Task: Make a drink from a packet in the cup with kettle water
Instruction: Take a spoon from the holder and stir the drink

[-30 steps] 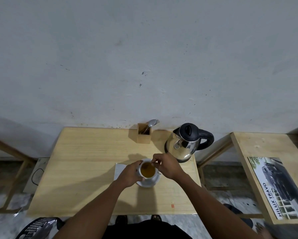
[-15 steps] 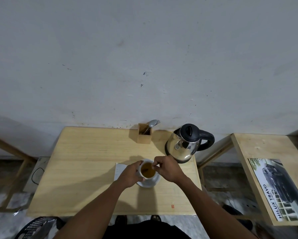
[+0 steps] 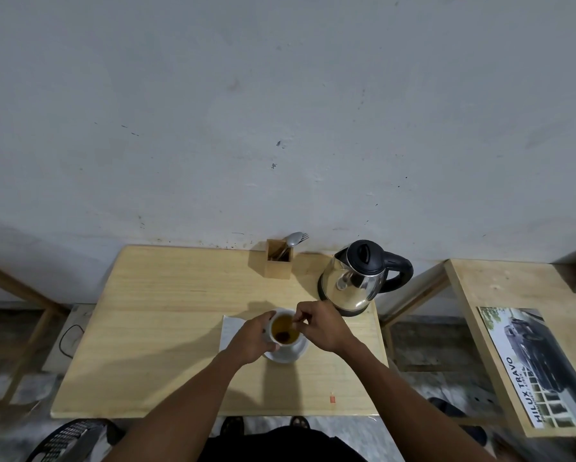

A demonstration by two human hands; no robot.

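Observation:
A white cup of brown drink stands on a white saucer near the front right of the wooden table. A dark lump floats in the liquid. My left hand wraps the cup's left side. My right hand hovers over the right rim, fingers pinched on a thin stirrer that dips into the drink; whether it is a spoon handle or a string I cannot tell. The steel kettle with black lid and handle stands just behind my right hand.
A white paper lies under my left hand beside the saucer. A wooden holder with a spoon and fork stands at the back edge by the wall. A second table at right carries a car magazine. A small orange scrap lies near the front edge.
My right hand has shifted slightly over the cup while pinching the stirrer, circling in the drink. My left hand has stayed on the cup. The kettle has not moved.

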